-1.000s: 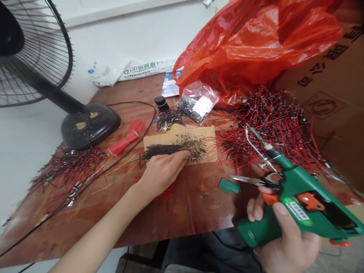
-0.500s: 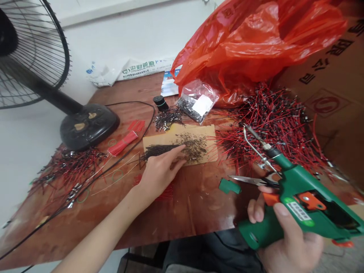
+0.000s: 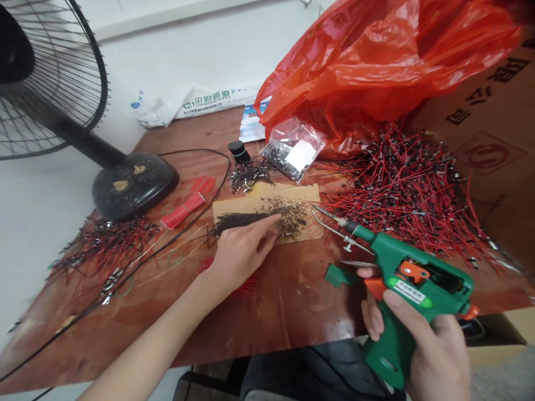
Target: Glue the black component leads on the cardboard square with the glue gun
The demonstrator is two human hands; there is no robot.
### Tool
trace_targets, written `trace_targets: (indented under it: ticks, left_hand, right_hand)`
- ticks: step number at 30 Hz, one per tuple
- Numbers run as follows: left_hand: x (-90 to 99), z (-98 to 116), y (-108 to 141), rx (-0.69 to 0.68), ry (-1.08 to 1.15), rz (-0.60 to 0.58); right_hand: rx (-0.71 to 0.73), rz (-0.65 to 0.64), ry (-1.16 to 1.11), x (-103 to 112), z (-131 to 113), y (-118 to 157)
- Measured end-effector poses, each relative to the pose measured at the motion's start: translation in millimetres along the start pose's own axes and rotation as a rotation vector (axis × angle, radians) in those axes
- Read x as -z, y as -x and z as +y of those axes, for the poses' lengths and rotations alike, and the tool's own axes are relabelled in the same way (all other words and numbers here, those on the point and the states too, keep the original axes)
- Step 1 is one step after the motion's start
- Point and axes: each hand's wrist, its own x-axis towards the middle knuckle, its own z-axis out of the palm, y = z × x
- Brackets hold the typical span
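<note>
at lower right the right hand (image 3: 422, 345) is closed around the grip of a green soldering gun (image 3: 412, 284), its wrist cut off by the frame edge. at centre the left hand (image 3: 240, 250) rests fingers spread on thin dark leads (image 3: 238, 221) on a cardboard piece (image 3: 309, 192), holding nothing; fingertips partly hide them.

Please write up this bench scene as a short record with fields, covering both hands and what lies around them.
Left hand: the left hand lies palm down, fingertips on a pile of thin dark pins
Pins rest on: a cardboard sheet on the wooden table
Right hand: the right hand grips a green soldering gun, tip pointing toward the cardboard
Near the gun: a small green part
Right side: a heap of red wires below an orange plastic bag
Left side: a black fan base
</note>
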Motion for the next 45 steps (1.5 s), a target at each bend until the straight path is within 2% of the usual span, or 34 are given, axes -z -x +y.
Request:
trace_targets:
  ticks: [7,11,15,22,28,39,45]
  left_hand:
    - [-0.5,0,0,-0.074,-0.061,0.027]
    - [-1.1,0,0,-0.097,-0.082,0.03]
    - [-0.5,2,-1,-0.118,-0.105,0.045]
    - [0.2,3,-1,-0.145,-0.145,0.052]
    - [-0.3,6,0,-0.157,-0.16,0.058]
    - [-1.0,6,2,-0.177,-0.158,0.067]
    - [-0.5,8,2,-0.185,-0.152,0.06]
  right_hand:
    - [-0.1,-0.011,0.082,12,6,-2]
    - [-0.039,-0.163,0.201,31,17,-9]
    - [-0.037,-0.242,0.305,37,17,-12]
    - [-0.146,-0.281,0.293,41,17,-10]
    - [-0.143,-0.276,0.296,42,17,-14]
    - [-0.251,-0.295,0.248,45,17,-13]
    - [-0.216,-0.296,0.228,44,17,-13]
